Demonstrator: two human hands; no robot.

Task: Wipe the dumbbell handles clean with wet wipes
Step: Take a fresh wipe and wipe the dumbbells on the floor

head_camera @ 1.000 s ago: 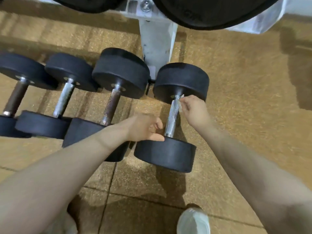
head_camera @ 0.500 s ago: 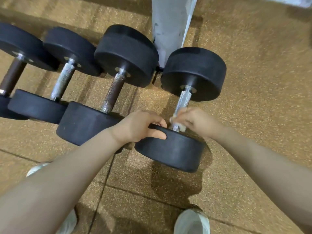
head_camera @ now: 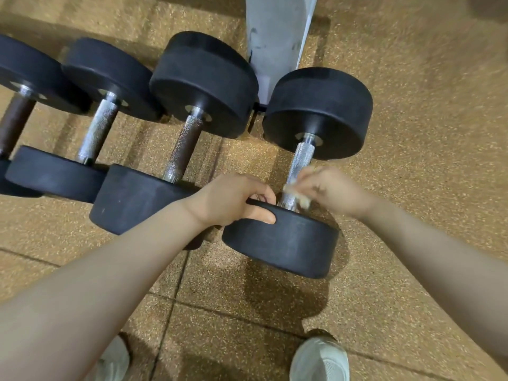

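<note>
- My left hand (head_camera: 231, 199) grips the rim of the near weight (head_camera: 280, 243) of the rightmost dumbbell, thumb along its outer face and fingers curled over the top edge, bracing it on the floor (head_camera: 412, 133)
- My right hand (head_camera: 332, 191) is blurred, but it pinches a crumpled wet wipe (head_camera: 295, 193) against the lower end of the handle (head_camera: 298, 171), right where the bar meets the near weight
- That dumbbell lies on the speckled rubber floor, its far weight (head_camera: 319, 111) just beside the grey post (head_camera: 275, 37) of a rack
- I judge I am mid-wipe on this handle, working the bottom part of the knurled bar; the upper part shows bare and shiny above my fingers
- Three more dumbbells lie in a row to the left; the neighbour's handle (head_camera: 182, 149) looks brown and dull, as does the far-left one (head_camera: 13, 125), so I reckon they are waiting
- Next I should draw the wipe up the bar towards the far weight, wrapping it round so the underside gets cleaned too, while my left hand keeps the weight from rolling
- My shoes (head_camera: 320, 358) stand just below the dumbbell
</note>
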